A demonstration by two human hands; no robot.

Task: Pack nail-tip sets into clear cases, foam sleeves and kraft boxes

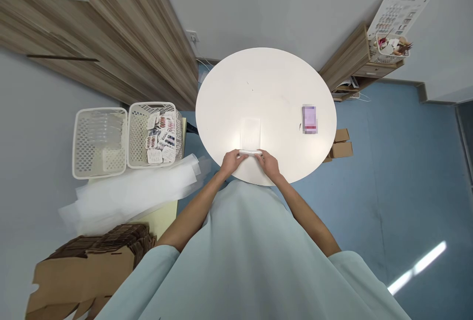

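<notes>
Near the front edge of the oval white table (273, 73), my left hand (231, 161) and my right hand (269, 163) hold the two ends of a whitish rolled bundle (250, 152). Fingers and thumbs are closed on it from both sides. A translucent sheet (251, 132) lies flat on the tabletop just beyond the bundle and seems to run into it. Whether something is wrapped inside, I cannot tell. Off to the right on the table rests a purple rectangular item (309, 119), its surface blurred.
Left of the table stand two white perforated baskets (127, 137), holding clear plastic trays and cards of press-on nails. White translucent sheets (136, 189) are stacked before them, with flattened cardboard boxes (84, 275) nearer me. Small cardboard boxes (342, 149) lie on the floor at right.
</notes>
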